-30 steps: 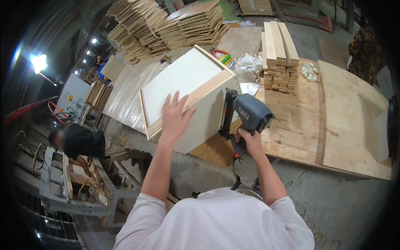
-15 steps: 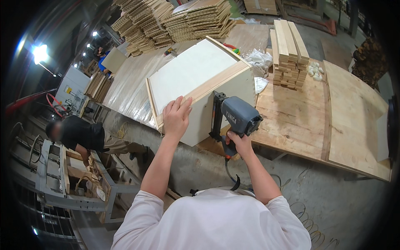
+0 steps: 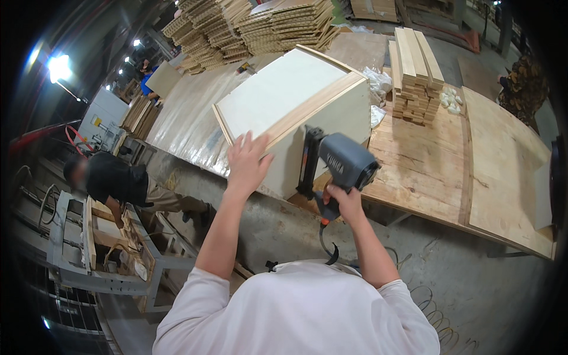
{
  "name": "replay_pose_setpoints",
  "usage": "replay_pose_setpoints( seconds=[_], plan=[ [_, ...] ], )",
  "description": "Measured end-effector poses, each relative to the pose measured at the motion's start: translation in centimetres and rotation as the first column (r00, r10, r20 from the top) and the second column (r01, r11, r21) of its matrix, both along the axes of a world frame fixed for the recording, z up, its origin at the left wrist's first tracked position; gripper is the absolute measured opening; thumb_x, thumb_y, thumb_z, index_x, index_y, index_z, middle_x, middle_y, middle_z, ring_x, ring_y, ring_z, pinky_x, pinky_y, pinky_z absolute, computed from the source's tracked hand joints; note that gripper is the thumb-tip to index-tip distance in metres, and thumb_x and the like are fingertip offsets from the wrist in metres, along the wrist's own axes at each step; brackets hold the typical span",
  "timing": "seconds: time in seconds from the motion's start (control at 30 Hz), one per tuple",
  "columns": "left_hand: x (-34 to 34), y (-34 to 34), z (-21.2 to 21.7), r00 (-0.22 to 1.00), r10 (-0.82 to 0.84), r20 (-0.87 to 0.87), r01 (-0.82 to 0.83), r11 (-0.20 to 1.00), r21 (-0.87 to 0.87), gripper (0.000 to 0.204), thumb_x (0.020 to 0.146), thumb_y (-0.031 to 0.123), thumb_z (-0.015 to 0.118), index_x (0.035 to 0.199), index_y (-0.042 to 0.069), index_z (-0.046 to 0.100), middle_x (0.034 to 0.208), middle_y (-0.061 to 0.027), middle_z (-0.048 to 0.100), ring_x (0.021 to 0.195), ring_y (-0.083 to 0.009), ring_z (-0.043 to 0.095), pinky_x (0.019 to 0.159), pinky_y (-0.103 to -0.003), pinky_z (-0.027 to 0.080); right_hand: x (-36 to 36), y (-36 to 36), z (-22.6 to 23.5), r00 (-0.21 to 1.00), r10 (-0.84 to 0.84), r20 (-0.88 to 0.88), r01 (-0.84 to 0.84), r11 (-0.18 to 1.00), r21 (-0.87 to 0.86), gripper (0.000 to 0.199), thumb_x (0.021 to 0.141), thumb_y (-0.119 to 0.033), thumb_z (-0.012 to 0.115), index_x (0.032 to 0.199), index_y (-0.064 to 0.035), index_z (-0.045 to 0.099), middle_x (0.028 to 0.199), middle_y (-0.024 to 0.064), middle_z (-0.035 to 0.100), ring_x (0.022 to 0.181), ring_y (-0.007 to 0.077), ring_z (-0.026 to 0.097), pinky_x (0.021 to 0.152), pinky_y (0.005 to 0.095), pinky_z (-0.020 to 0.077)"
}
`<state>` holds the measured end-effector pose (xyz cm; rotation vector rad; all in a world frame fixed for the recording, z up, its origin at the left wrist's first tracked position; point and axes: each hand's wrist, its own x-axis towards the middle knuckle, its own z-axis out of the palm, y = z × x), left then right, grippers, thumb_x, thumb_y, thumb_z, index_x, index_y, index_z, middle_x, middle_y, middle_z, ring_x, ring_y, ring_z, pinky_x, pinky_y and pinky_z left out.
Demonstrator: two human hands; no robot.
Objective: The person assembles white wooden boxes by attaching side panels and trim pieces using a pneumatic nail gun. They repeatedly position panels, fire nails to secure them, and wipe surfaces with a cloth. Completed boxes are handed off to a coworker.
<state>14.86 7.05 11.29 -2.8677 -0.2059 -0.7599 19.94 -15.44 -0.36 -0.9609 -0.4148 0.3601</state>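
Observation:
A pneumatic nail gun (image 3: 349,161), dark grey-blue with a black nail magazine, is gripped by its handle in my right hand (image 3: 344,202). It stands upright beside the near side of a wooden box (image 3: 337,127); I cannot tell whether its nose touches the panel. The box has a white recessed panel (image 3: 284,89) on top, framed by pale wood strips (image 3: 316,106). My left hand (image 3: 247,163) is at the box's near left corner, fingers spread, by the end of the near strip. Whether its fingertips press on the wood is unclear.
Wood strips (image 3: 414,83) are stacked on the plywood table (image 3: 414,160) at right, beside small white pieces (image 3: 452,100). Slatted panels (image 3: 254,29) pile up at the back. An air hose (image 3: 325,239) hangs below the gun. A co-worker (image 3: 121,183) bends over a frame at left.
The nail gun has shifted slightly right in my right hand. My left hand's fingers have spread and moved a little toward the near left corner. The box appears slightly farther up and right.

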Motion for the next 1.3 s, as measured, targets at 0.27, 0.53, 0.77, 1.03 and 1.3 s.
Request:
replay_pose_setpoints(
  seconds=[0.27, 0.53, 0.77, 1.03, 1.3],
  plan=[
    [-2.8, 2.4, -0.7, 0.988, -0.129, 0.082, 0.138, 0.984, -0.114, 0.033, 0.085, 0.02, 0.063, 0.118, 0.015, 0.064, 0.114, -0.0141, 0.059, 0.11, -0.0316, 0.049, 0.105, -0.052, 0.029, -2.2, 2.6, -0.7, 0.996, 0.078, -0.032, -0.079, 0.997, -0.02, 0.01, 0.082, -0.006, 0.063, 0.087, -0.0014, 0.056, 0.068, 0.0042, 0.058, 0.06, 0.0135, 0.058, 0.056, 0.0285, 0.0471],
    [-1.8, 1.9, -1.5, 0.975, -0.174, 0.135, 0.191, 0.973, -0.129, 0.033, 0.083, 0.019, 0.065, 0.115, 0.011, 0.065, 0.117, -0.0152, 0.058, 0.111, -0.0315, 0.049, 0.106, -0.052, 0.029, -1.9, 2.9, -1.5, 1.0, -0.007, -0.007, 0.007, 0.999, -0.042, 0.007, 0.082, -0.007, 0.062, 0.083, -0.0018, 0.059, 0.068, 0.0045, 0.059, 0.059, 0.0136, 0.058, 0.055, 0.029, 0.0467],
    [-3.5, 5.3, 0.5, 0.939, -0.342, 0.024, 0.342, 0.928, -0.149, 0.046, 0.081, 0.027, 0.069, 0.121, 0.008, 0.059, 0.122, -0.0067, 0.06, 0.119, -0.0274, 0.048, 0.11, -0.053, 0.021, -5.5, 3.8, -0.8, 0.992, 0.118, -0.038, -0.12, 0.99, -0.072, 0.01, 0.081, -0.004, 0.065, 0.085, -0.0022, 0.057, 0.068, 0.0044, 0.059, 0.06, 0.0135, 0.058, 0.055, 0.0289, 0.0472],
    [-3.3, 8.0, -0.1, 0.893, -0.448, 0.045, 0.449, 0.893, -0.031, 0.059, 0.066, 0.036, 0.078, 0.116, 0.009, 0.062, 0.117, -0.0006, 0.063, 0.115, -0.0222, 0.051, 0.11, -0.05, 0.021, -8.5, 5.6, -1.7, 0.995, 0.093, -0.046, -0.097, 0.992, -0.084, 0.012, 0.081, -0.003, 0.066, 0.088, -0.0019, 0.057, 0.071, 0.0042, 0.059, 0.062, 0.0129, 0.057, 0.055, 0.0289, 0.0475],
    [-3.3, 8.4, -0.4, 0.885, -0.463, 0.054, 0.462, 0.887, 0.02, 0.058, 0.064, 0.038, 0.078, 0.112, 0.009, 0.063, 0.113, 0.0002, 0.066, 0.11, -0.0197, 0.053, 0.11, -0.05, 0.021, -9.6, 6.4, -2.3, 0.998, 0.069, -0.01, -0.069, 0.996, -0.055, 0.013, 0.082, -0.003, 0.065, 0.092, -0.0019, 0.056, 0.072, 0.0038, 0.059, 0.061, 0.0126, 0.056, 0.054, 0.0291, 0.0471]
  ],
)
